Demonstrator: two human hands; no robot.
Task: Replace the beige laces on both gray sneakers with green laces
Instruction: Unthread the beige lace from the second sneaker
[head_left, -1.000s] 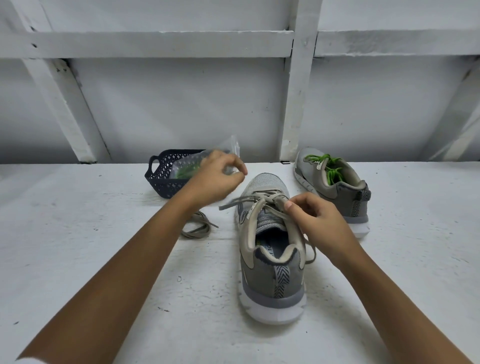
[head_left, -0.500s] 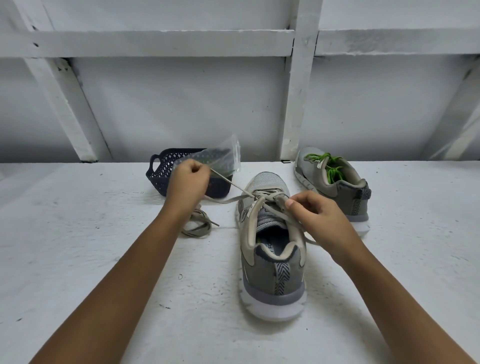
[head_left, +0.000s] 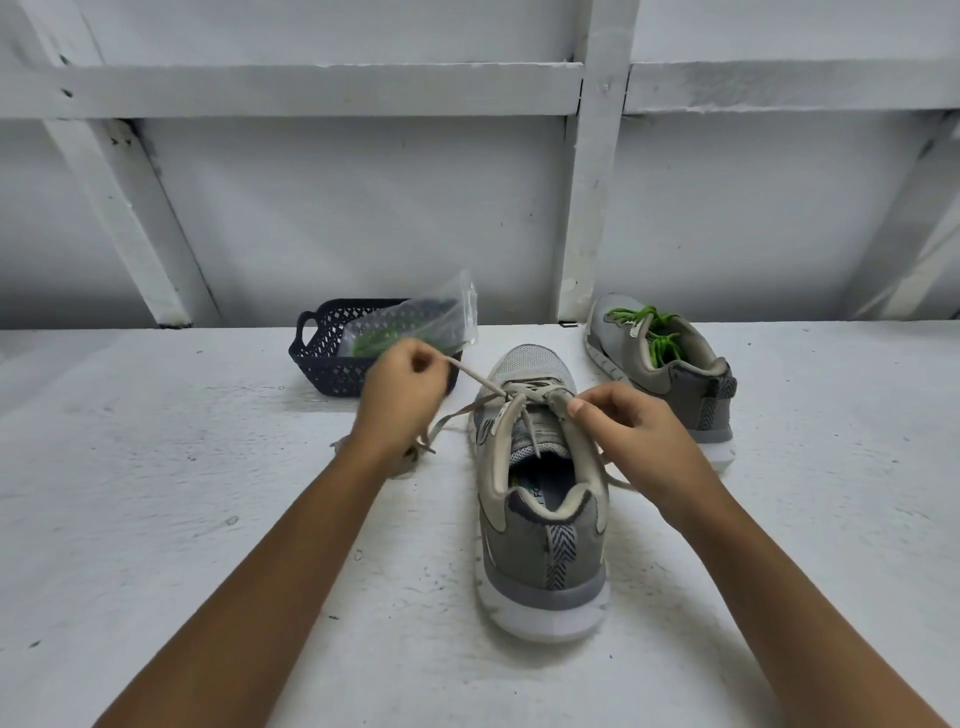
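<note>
A gray sneaker (head_left: 540, 525) stands heel toward me in the middle of the white table, with a beige lace (head_left: 480, 382) still threaded near its toe. My left hand (head_left: 402, 397) pinches one end of that lace and holds it taut up to the left. My right hand (head_left: 631, 441) grips the shoe's right eyelet edge. The second gray sneaker (head_left: 670, 364), at the back right, carries green laces (head_left: 657, 332). A removed beige lace (head_left: 410, 457) lies mostly hidden under my left wrist.
A dark perforated basket (head_left: 322, 353) sits at the back left, holding a clear plastic bag (head_left: 421, 322) with green lace inside. A white wall with wooden beams (head_left: 592, 156) closes the table's far edge.
My left hand moved left from the shoe's toe, drawing the beige lace out, then shifted slightly back right and lower. My right hand stayed on the shoe's eyelet edge.
</note>
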